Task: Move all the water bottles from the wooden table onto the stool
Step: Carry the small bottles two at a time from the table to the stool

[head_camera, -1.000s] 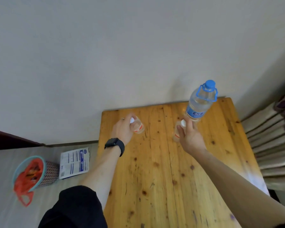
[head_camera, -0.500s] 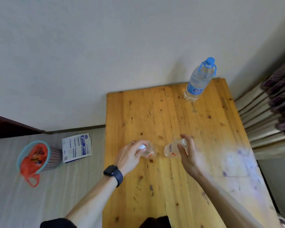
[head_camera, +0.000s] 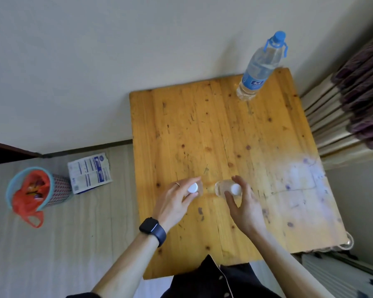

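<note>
Wooden table against a plain wall: two small bottles in hand, one large bottle waiting, stool out of view.
Left hand curls round the left white-capped bottle and right hand round the right white-capped bottle. Both bottles are upright, side by side at mid-table, with the forearms reaching in from the near edge. Blue-capped water bottle stands at the far right corner. Likely risks: a slick clear bottle slipping from a fingertip grip near its cap, or the pair knocking together.
</note>
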Tool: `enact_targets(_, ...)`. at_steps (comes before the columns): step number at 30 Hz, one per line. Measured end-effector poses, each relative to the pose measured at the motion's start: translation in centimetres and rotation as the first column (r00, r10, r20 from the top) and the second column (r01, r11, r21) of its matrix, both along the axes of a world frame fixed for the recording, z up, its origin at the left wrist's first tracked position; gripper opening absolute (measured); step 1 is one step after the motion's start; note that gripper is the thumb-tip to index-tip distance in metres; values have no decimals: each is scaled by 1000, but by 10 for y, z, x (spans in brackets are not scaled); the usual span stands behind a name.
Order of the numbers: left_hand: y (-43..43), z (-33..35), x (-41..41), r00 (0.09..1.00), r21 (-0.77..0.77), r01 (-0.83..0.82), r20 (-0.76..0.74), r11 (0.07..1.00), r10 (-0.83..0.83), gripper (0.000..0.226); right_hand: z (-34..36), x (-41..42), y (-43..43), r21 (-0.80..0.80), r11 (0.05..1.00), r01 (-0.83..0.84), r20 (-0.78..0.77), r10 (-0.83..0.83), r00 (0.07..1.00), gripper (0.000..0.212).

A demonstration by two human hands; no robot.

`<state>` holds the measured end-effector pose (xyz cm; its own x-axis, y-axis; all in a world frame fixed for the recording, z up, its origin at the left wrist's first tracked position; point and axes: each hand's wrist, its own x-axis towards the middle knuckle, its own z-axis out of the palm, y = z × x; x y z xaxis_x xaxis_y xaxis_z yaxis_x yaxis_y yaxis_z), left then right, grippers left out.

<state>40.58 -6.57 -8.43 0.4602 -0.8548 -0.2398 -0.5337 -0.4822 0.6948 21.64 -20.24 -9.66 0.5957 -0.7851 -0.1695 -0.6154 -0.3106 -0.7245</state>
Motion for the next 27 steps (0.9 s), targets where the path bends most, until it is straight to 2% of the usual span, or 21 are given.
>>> enact_targets(4,-4,-2,-8,999,20,-45,-24,999,45,46,-6,5,-5,50,998,34,-3,-34,999,47)
enact_targets(7,-6,-8,-12,996,-1,-84,-18,997,84,49,-11,3,-13,157,986,60,-62,-51,997,58)
enact_targets(10,-7,-17,-14,993,15,-85,-80,996,86,66,-14,4,-19,246,968,48,-121,-18,993,66)
enact_targets(14,-15,-31,-15,985,110,-79,-143,991,95,82,-11,12,-22,319,943,95,-169,-42,985,60)
enact_targets(19,-35,-31,-14,962,170,-167,-187,971,198,47,-14,18,-21,391,905,166,-143,-118,983,53)
enact_targets(23,-37,-29,-16,949,150,-200,-216,968,230,41,-10,19,-16,397,894,206,-127,-169,978,46)
enact_targets(27,-31,-21,-15,959,167,-161,-205,973,194,39,-6,16,-8,399,881,254,-132,-219,967,43)
